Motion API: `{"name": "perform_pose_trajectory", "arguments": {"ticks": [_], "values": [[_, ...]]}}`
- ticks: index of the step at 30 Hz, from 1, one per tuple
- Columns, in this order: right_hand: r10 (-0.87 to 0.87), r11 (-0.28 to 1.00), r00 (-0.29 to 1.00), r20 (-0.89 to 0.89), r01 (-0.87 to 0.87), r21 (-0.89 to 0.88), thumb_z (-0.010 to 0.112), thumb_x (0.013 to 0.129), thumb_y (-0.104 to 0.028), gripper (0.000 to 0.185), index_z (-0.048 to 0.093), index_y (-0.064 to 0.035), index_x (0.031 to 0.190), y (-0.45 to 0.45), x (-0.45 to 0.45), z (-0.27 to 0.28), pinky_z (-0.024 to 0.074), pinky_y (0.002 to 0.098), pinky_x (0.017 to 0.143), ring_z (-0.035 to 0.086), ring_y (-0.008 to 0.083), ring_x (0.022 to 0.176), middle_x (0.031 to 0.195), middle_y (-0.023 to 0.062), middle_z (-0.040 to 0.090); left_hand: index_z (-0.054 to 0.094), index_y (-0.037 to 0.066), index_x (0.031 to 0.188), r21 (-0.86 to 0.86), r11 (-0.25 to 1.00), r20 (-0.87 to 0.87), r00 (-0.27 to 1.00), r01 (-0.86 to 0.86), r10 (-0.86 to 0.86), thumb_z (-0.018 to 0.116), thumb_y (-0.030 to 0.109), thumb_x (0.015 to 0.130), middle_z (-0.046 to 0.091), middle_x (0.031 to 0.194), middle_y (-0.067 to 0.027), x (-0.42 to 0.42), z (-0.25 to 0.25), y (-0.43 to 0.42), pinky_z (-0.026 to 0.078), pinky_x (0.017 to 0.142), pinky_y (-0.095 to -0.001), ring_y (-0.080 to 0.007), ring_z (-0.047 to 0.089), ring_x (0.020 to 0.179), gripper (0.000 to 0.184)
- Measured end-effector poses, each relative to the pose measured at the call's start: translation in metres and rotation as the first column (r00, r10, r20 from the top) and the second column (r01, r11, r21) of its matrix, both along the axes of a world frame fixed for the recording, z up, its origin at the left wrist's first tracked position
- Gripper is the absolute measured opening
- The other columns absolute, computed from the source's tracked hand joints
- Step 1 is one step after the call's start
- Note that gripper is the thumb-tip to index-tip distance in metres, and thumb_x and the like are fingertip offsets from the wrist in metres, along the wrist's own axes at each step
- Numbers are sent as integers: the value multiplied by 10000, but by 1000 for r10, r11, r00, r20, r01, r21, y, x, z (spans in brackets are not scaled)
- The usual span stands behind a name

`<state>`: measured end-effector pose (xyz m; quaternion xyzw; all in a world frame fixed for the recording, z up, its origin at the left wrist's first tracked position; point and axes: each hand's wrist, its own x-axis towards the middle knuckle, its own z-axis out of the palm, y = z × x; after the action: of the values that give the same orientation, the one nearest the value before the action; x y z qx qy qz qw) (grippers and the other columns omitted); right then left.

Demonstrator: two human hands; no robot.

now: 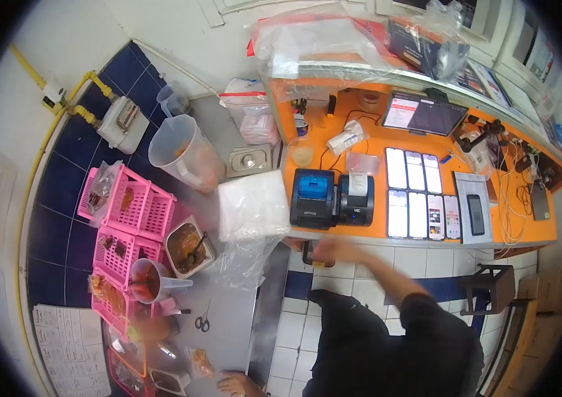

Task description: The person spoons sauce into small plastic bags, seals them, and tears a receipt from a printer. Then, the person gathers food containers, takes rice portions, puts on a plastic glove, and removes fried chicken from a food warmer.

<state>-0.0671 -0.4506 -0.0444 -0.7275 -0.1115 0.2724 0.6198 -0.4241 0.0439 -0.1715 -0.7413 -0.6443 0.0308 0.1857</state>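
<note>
My left hand (236,384) rests at the front of the steel counter (231,317), fingers stretched out and apart, partly cut off by the frame edge. Just beyond its fingers lies a small clear packet (200,362) with orange contents. My right arm reaches across to the front edge of the orange desk (374,233). The right hand (328,251) there is smeared by motion, beside a small dark-edged object (308,253) just below the desk edge. Whether the hand grips that object is unclear. Black-handled scissors (203,322) lie on the counter.
Pink baskets (152,208), a steel food pan (188,248), a jug of red liquid (145,281) and a tall plastic container (185,152) crowd the counter. Receipt printers (313,198), several phones (397,215) and a monitor (424,114) occupy the desk. A stool (493,289) stands right.
</note>
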Motion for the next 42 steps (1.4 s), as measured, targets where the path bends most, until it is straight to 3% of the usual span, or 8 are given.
{"name": "perform_pose_trajectory", "arguments": {"ticks": [5, 11, 14, 17, 22, 26, 29, 42], "values": [[-472, 502, 555, 686, 808, -309, 654, 858, -294, 301, 672, -33, 1008, -218, 112, 62, 524, 431, 806, 689, 326, 907, 937, 194, 703, 218, -12, 1529, -238, 964, 190, 967, -122, 169, 201, 712, 957, 223, 1603, -178, 0, 19, 1, 214, 1130, -603, -323, 204, 1485, 923], [-363, 103, 617, 698, 771, -628, 667, 869, -377, 502, 547, -71, 1248, -299, 135, 173, 498, 484, 915, 627, 383, 1122, 1137, 236, 671, 217, -4, 1530, -336, 939, 254, 967, 67, 22, 201, 697, 966, 232, 1600, -176, -28, 15, 11, 207, 1133, -603, -327, 181, 1489, 900], [-358, 129, 568, 741, 816, -563, 660, 877, -361, 507, 508, -105, 1288, -277, 101, 216, 507, 501, 900, 641, 405, 1085, 1132, 237, 672, 382, -5, 1443, -69, 843, 226, 831, 534, -508, 417, 499, 1014, 427, 1486, -185, -87, -21, 35, 377, 1046, -554, -340, 421, 1359, 663], [-283, 224, 576, 767, 817, -531, 677, 862, -356, 483, 527, -133, 1263, -288, 78, 194, 520, 486, 841, 668, 386, 1011, 1060, 210, 693, 549, -91, 1286, -142, 923, 811, 576, 358, -98, 433, 455, 1020, 554, 1291, -323, -111, 52, -33, 494, 897, -532, -454, 568, 1141, 619], [-149, 280, 584, 798, 799, -532, 652, 892, -344, 357, 601, -124, 1168, -282, 57, 136, 514, 494, 692, 686, 363, 823, 860, 153, 709, 627, -101, 1154, -157, 981, 908, 409, 118, 96, 396, 482, 1029, 653, 1102, -296, -134, 76, -151, 523, 823, -495, -414, 646, 956, 640], [-124, 189, 578, 807, 812, -552, 588, 917, -478, 392, 678, -99, 962, -282, 80, 97, 525, 500, 683, 688, 376, 796, 799, 157, 706, 553, 0, 1262, -67, 927, 992, 124, 370, 22, 508, 336, 1005, 616, 1211, -165, -94, 29, -200, 505, 884, -448, -301, 614, 1052, 425], [-175, 157, 614, 770, 789, -594, 525, 946, -503, 457, 702, -95, 842, -278, 99, 107, 527, 512, 669, 688, 386, 758, 755, 171, 696, 561, 23, 1179, -319, 801, 877, -161, 506, 452, 586, 310, 987, 597, 1124, -97, -4, 70, -243, 517, 805, -328, -198, 601, 968, 347], [-127, 90, 576, 807, 817, -569, 440, 975, -533, 563, 714, -61, 837, -287, 152, 101, 548, 485, 654, 705, 366, 727, 744, 196, 698, 615, 30, 1009, -243, 688, 877, -149, 684, 457, 534, 238, 1023, 640, 917, -66, 120, 150, -343, 521, 752, -284, -128, 617, 834, 224]]}}
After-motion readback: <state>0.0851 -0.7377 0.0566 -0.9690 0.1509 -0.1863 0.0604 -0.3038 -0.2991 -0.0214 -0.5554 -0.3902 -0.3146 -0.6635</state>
